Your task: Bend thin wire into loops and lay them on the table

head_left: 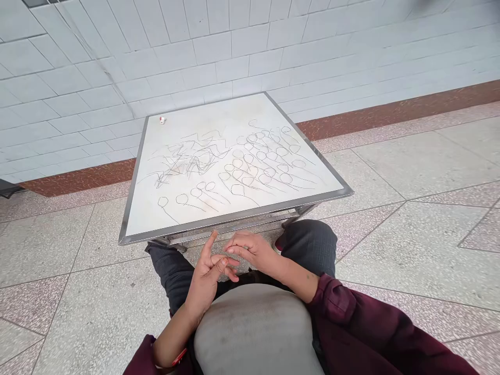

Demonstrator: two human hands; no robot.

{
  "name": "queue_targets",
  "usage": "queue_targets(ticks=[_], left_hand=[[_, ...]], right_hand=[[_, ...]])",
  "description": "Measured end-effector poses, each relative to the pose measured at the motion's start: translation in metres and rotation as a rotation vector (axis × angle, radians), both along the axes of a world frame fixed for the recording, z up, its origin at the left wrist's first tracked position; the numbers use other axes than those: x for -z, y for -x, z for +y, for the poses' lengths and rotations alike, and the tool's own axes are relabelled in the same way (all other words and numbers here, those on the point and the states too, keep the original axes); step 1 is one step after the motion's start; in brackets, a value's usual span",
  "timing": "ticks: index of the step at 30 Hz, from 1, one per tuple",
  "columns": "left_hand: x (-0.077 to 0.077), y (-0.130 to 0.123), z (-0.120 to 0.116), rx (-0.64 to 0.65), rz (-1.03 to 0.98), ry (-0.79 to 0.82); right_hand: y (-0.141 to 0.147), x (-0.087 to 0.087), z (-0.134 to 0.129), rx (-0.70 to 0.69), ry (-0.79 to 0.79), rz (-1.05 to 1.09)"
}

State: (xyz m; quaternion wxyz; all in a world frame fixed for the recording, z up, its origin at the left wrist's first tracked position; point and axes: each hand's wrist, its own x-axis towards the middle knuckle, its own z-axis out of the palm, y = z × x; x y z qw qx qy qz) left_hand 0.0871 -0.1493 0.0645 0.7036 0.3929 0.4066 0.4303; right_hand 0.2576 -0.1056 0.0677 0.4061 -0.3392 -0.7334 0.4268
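Left hand (pixel 205 278) half open and raised, index finger (pixel 212 242) upright, other fingers loosely spread, nothing visible in its grip; right hand (pixel 250 249) loosely curled, fingertips against the left hand's fingers, likewise empty as far as the view shows. Both hands just short of the near rim of a steel-framed white table (pixel 234 219), low over dark trousers (pixel 312 245), with a rounded grey padded object (pixel 253 333) on the lap below. Table top covered in dark scribbles and rows of drawn loops (pixel 250 166), and a tiny red-and-white object (pixel 162 120) by the far left corner, well apart from both hands. Main risks: a careless reach across the surface smearing the marks; a knee or wrist knocking the table's thin metal legs and jolting the tiny object off the corner; a red wristband (pixel 178 357) or maroon sleeve (pixel 344 312) dragging over the drawn lines; the grey padded object sliding off the lap onto the terrazzo floor (pixel 410 250)
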Motion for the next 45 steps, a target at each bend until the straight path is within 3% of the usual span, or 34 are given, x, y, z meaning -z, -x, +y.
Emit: queue_targets(ticks=[5, 10, 15, 21, 25, 41, 45], left_hand=[[-0.003, 0.001, 0.0, 0.054, 0.046, -0.045], [-0.004, 0.003, -0.001, 0.123, 0.103, -0.075], [-0.002, 0.001, -0.004, 0.035, 0.164, -0.117], [-0.003, -0.004, -0.003, -0.033, 0.155, -0.103], [-0.003, -0.003, -0.003, -0.036, 0.099, -0.078], [-0.004, -0.004, -0.003, -0.018, 0.032, -0.037], [-0.005, -0.002, -0.004, 0.016, 0.017, -0.027]], right_hand=[[0.002, -0.005, -0.004, 0.007, 0.149, 0.049], [0.01, 0.002, -0.009, 0.074, 0.221, 0.086], [0.011, 0.007, -0.009, 0.121, 0.32, 0.183], [0.006, 0.003, -0.006, 0.036, 0.234, 0.06], [0.007, 0.004, -0.006, 0.064, 0.132, 0.048], [0.008, -0.006, -0.008, -0.157, 0.506, 0.225], [0.006, -0.004, -0.007, -0.138, 0.49, 0.22]])
